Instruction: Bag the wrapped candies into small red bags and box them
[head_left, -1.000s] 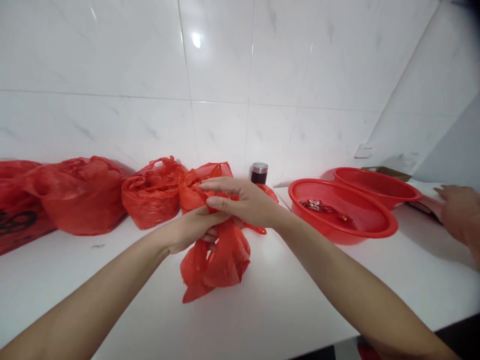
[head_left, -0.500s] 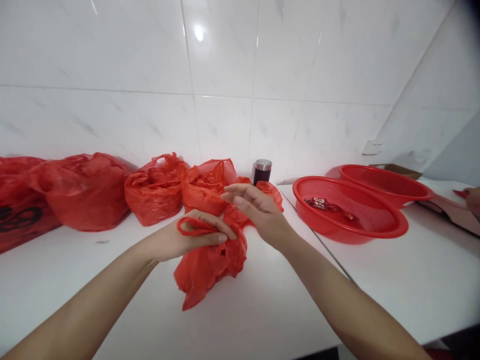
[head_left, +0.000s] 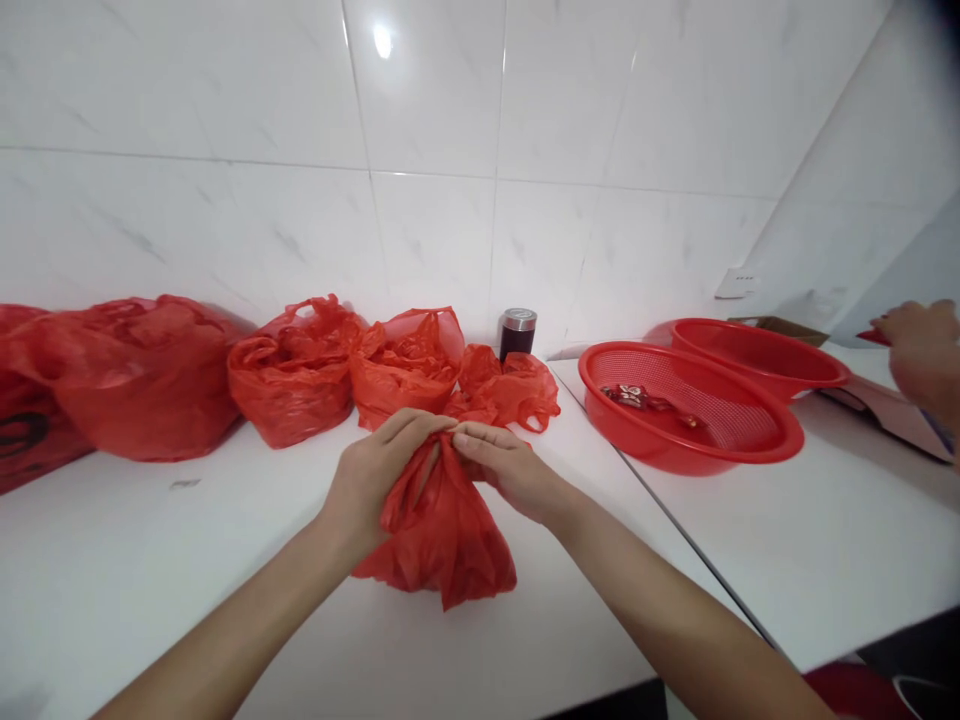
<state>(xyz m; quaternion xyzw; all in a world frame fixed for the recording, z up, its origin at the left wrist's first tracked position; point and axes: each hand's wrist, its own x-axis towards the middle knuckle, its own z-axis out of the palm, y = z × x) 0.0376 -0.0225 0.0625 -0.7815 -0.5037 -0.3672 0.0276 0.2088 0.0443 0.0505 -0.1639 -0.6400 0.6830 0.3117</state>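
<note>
White surface [head_left: 375, 660], carrying all items below. Large red bag [head_left: 150, 390], far left of the perforated basin. Perforated basin [head_left: 637, 435], red, the reference for all places. Second basin [head_left: 765, 358], red, behind it and to its right. Two smaller filled bags [head_left: 296, 400], side by side, left of the perforated basin. Held bag [head_left: 465, 550], red, left of the perforated basin and nearer you; neck gathered, body hanging below. Your left hand [head_left: 367, 480], grasping the held bag's neck. Your right hand [head_left: 517, 470], half a second ago apart with fingers spread, now pinching the same neck, fingertips meeting the left's; the bag thus appears controlled from both sides. Co-worker's hand [head_left: 922, 340], right of the perforated basin, blurred; grip cannot be told. Lidded jar [head_left: 517, 335], left of the perforated basin. Small packets [head_left: 634, 397], inside the perforated basin.
</note>
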